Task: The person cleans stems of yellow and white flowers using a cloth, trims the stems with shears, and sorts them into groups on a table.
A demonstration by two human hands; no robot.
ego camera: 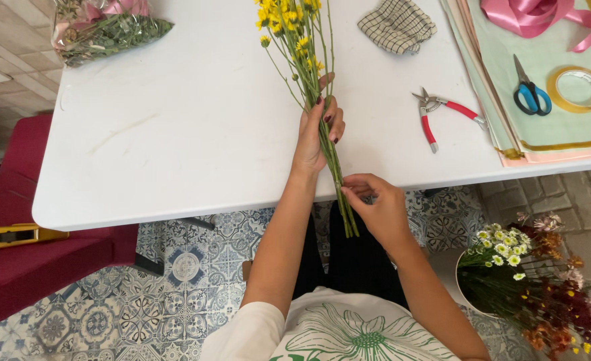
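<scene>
The left hand is wrapping around a bunch of yellow flowers, gripping the green stems about midway along their length, with the fingers curled closed around them and the dark-painted nails showing on the right side of the stems. The blooms are lying above the grip, spreading toward the far side of the white table, while the cut ends are hanging below it, passing over the table's near edge and ending in front of the person's lap. The right hand is sitting lower down, just beyond the table edge, with thumb and fingertips pinching narrowly at the stems a little above their cut ends; whether it is clamping a single stem or only touching the bundle cannot be told. So the bunch is being held in two places, the left hand above and the right hand below, with a short stretch of bare stem between them. To the right of the hands, well apart from the flowers, red-handled pruning shears are lying on the table, and farther right blue-handled scissors and a roll of clear tape are resting on a stack of pastel wrapping paper. A checked cloth is lying near the far edge, and a bucket of mixed flowers is standing on the floor at the right.
</scene>
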